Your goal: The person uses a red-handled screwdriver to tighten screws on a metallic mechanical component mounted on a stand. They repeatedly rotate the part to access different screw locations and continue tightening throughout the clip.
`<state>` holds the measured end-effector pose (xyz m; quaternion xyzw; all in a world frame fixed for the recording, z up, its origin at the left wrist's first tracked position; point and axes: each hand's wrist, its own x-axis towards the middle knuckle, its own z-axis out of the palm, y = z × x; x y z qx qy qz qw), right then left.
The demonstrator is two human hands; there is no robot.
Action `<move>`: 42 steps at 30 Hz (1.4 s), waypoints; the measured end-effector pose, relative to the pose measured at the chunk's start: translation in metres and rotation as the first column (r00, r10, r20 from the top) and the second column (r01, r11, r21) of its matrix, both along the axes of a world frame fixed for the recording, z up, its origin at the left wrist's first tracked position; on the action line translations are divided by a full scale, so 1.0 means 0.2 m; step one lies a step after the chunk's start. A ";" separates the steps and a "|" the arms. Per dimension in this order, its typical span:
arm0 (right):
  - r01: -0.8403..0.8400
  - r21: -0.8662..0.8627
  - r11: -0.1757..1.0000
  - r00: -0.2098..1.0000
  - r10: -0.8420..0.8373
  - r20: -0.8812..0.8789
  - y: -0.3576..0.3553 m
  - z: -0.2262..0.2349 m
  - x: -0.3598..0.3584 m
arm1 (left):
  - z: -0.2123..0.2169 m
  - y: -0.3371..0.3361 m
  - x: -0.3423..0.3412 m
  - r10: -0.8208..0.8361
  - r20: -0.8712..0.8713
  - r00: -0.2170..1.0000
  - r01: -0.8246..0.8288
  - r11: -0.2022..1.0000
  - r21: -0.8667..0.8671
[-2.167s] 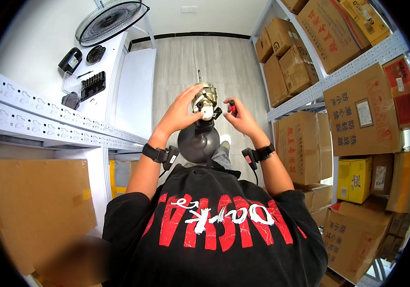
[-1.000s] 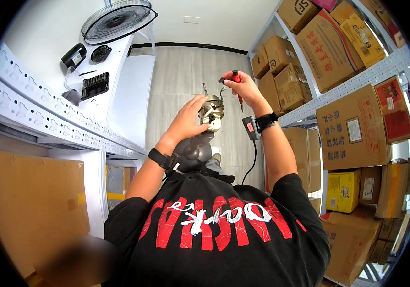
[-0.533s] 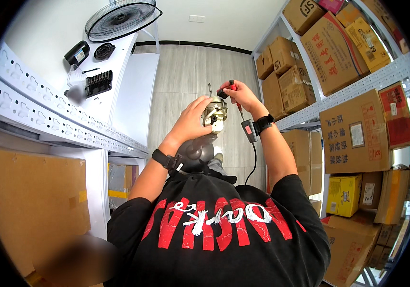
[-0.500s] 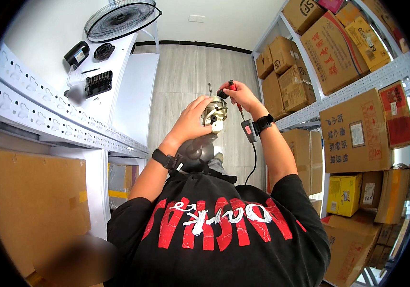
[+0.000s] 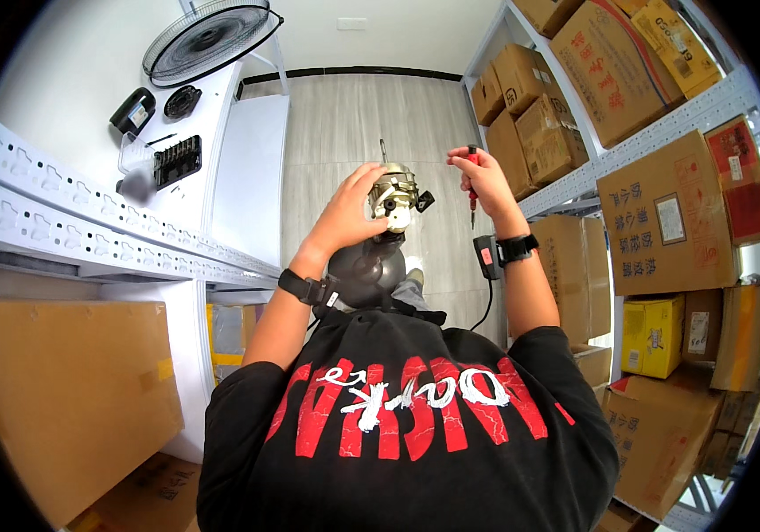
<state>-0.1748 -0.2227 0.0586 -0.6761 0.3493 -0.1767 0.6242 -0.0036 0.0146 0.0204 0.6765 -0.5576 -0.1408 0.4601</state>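
Note:
My left hand (image 5: pixel 349 208) grips a metal fan motor (image 5: pixel 395 197) with a thin shaft sticking out of its far end. The motor sits on top of a dark grey rounded housing (image 5: pixel 364 270) held close to my chest. My right hand (image 5: pixel 484 177) is closed on a small red-handled screwdriver (image 5: pixel 472 182), held upright a short way to the right of the motor and not touching it. Black bands are on both wrists.
A white table (image 5: pixel 247 177) on the left carries a round fan grille (image 5: pixel 207 35), a black bit case (image 5: pixel 176 160) and small black parts. Metal shelving with cardboard boxes (image 5: pixel 663 204) fills the right side. A large cardboard box (image 5: pixel 61 390) stands at lower left.
Both hands were on the motor at first. My right hand then lifted away with the screwdriver, came back close to the motor, and now sits further right of it. My left hand kept its grip.

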 end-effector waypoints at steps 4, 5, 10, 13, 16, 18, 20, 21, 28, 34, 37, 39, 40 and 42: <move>0.041 -0.014 0.999 0.999 -0.041 0.021 0.04 0.06 -0.14 | 0.01 0.01 0.01 -0.016 -0.005 1.000 0.016 1.000 0.022; -0.029 -0.175 0.984 0.999 0.024 -0.029 0.06 0.05 -0.17 | 0.03 0.01 0.01 -0.023 -0.008 1.000 0.023 0.999 0.025; -0.253 -0.433 0.865 0.960 0.170 -0.221 0.19 -0.16 -0.13 | 0.03 -0.01 0.02 -0.034 -0.007 0.999 0.034 0.998 0.052; -0.186 -0.323 0.928 0.982 0.164 -0.095 0.22 -0.36 -0.09 | 0.03 -0.02 0.02 -0.046 0.007 0.999 0.046 0.998 0.045; -0.164 -0.222 0.961 0.986 0.159 -0.040 0.22 -0.40 -0.07 | 0.02 -0.01 0.02 -0.043 -0.016 0.999 0.043 0.998 0.041; -0.138 -0.239 0.961 0.990 0.135 -0.028 0.19 -0.37 -0.05 | 0.03 0.01 0.01 -0.024 -0.024 0.999 0.025 0.999 0.035; -0.075 -0.326 0.942 0.996 0.085 0.015 0.12 -0.31 -0.04 | 0.04 0.00 0.00 -0.034 -0.029 0.999 0.034 0.999 0.020; -0.002 -0.358 0.934 0.996 0.034 0.081 0.13 -0.21 -0.01 | 0.06 0.01 -0.01 -0.040 -0.031 0.999 0.040 0.999 0.009; -0.188 -0.676 0.712 0.982 0.130 -0.136 0.02 0.04 0.27 | 0.13 0.00 -0.04 -0.054 -0.048 0.997 0.057 0.996 0.067; -0.369 -0.621 0.691 0.928 0.234 -0.290 0.00 -0.14 0.36 | 0.15 -0.02 -0.02 -0.097 0.115 0.989 0.077 0.983 0.166; -0.358 -0.586 0.727 0.934 0.269 -0.237 0.00 -0.18 0.36 | 0.19 -0.04 0.00 -0.120 0.189 0.975 0.072 0.967 0.243; -0.375 -0.571 0.730 0.927 0.299 -0.227 0.00 -0.17 0.36 | 0.22 -0.07 0.03 -0.156 0.240 0.958 0.071 0.941 0.330; -0.389 -0.560 0.731 0.921 0.314 -0.229 0.00 -0.16 0.36 | 0.23 -0.08 0.05 -0.169 0.244 0.955 0.075 0.932 0.354; -0.409 -0.533 0.741 0.912 0.337 -0.232 -0.01 -0.17 0.37 | 0.24 -0.12 0.06 -0.208 0.250 0.946 0.095 0.911 0.401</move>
